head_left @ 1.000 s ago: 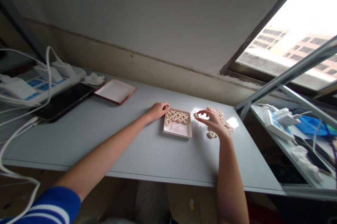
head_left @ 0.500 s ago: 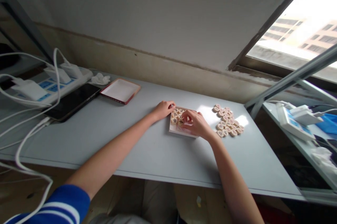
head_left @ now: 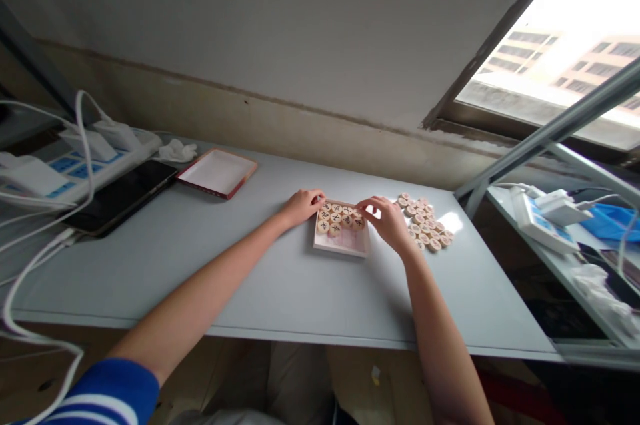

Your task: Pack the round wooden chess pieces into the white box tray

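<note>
An open shallow box (head_left: pixel 342 252) lies on the table, with several round wooden xiangqi pieces (head_left: pixel 335 230) set in rows toward its back and left. Their dark characters face up. The pale pink floor of the box shows at the front right. My left hand (head_left: pixel 301 205) is closed at the box's back left corner, fingertips on the rim. At the back right corner, my right hand (head_left: pixel 389 220) pinches at a piece mostly covered by its fingers. Right of that hand, several loose xiangqi pieces (head_left: pixel 434 244) lie in a cluster on the table.
The red-edged box lid (head_left: pixel 219 172) lies inside up at the left rear. Beside it are a black phone (head_left: pixel 123 197), a power strip (head_left: pixel 125 160) with plugs, and trailing white cables (head_left: pixel 13 282). A metal frame (head_left: pixel 530 138) rises at the right, before a window.
My right hand has moved from the middle of the box to its back right corner, uncovering more pieces. My left hand stays at the left corner. The view has shifted slightly.
</note>
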